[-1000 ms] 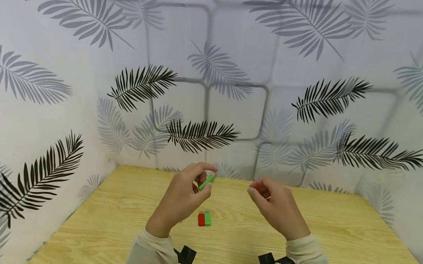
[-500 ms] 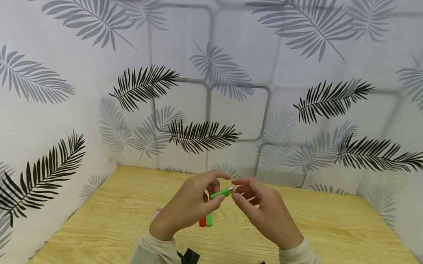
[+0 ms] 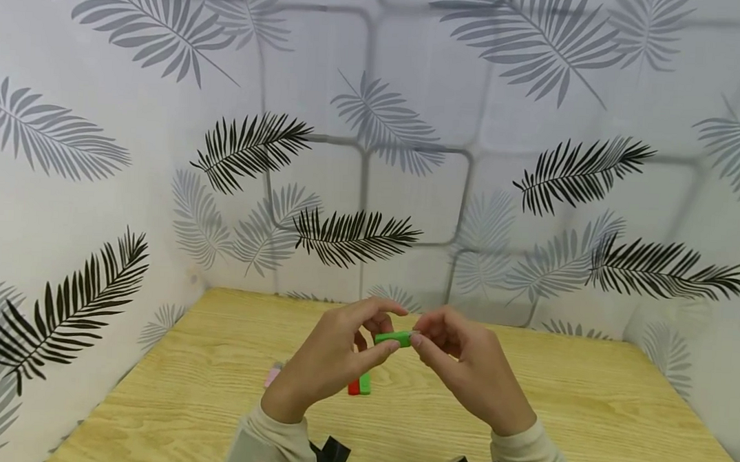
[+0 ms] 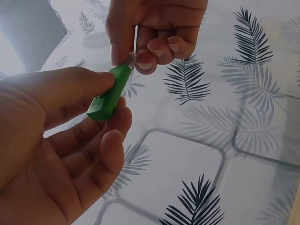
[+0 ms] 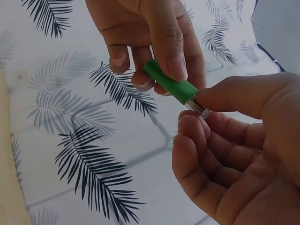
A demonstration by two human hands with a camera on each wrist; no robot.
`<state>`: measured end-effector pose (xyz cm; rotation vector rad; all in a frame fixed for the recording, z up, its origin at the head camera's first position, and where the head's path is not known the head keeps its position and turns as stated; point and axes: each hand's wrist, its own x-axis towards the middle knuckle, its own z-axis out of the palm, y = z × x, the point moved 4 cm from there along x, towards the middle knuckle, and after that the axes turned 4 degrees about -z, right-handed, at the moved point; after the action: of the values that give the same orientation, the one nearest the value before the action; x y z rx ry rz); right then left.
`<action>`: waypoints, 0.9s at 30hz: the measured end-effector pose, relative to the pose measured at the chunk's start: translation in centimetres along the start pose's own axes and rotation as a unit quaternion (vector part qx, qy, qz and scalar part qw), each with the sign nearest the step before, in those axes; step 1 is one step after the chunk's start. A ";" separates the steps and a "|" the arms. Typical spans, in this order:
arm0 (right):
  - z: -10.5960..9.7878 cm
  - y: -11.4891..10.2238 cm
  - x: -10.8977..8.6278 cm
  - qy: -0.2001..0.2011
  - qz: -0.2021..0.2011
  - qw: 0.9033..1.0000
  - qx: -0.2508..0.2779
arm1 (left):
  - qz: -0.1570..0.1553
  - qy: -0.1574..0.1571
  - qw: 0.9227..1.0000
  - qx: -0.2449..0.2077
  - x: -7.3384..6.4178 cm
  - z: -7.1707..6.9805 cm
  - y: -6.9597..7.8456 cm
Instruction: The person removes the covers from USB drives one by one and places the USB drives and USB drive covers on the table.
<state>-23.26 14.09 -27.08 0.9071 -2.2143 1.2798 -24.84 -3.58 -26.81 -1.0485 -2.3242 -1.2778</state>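
Green stick [image 3: 393, 339], metal-tipped, held up over the wooden table [image 3: 561, 405]. Left hand [image 3: 327, 356] pinches its body; right hand [image 3: 478, 373] pinches the metal end. Red piece [image 3: 353, 387] and second green piece [image 3: 365, 384] lie side by side on the table, partly hidden.

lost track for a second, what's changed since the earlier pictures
The left hand moved right, turning the green stick from slanted to nearly level. The right hand moved left and now pinches the stick's metal end. The left hand's hold stayed, as did the red stick and second green stick.
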 end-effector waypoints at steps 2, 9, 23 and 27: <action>-0.1 0.0 0.0 -0.001 0.006 1.000 0.015 | 0.003 0.003 1.000 0.002 0.1 0.0 0.1; -0.3 0.0 0.0 0.005 0.023 0.998 0.051 | 0.006 -0.006 1.000 0.021 0.1 0.4 0.0; -0.4 0.2 -0.1 -0.049 0.060 0.997 0.007 | 0.017 -0.025 0.999 0.029 0.1 0.9 0.2; -0.4 0.3 -0.2 -0.058 0.066 0.996 0.000 | 0.020 -0.023 0.999 0.034 0.1 1.0 0.2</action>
<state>-23.29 14.59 -27.20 0.8673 -2.4001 1.3167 -24.69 -2.64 -27.24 -1.1083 -2.3509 -1.1620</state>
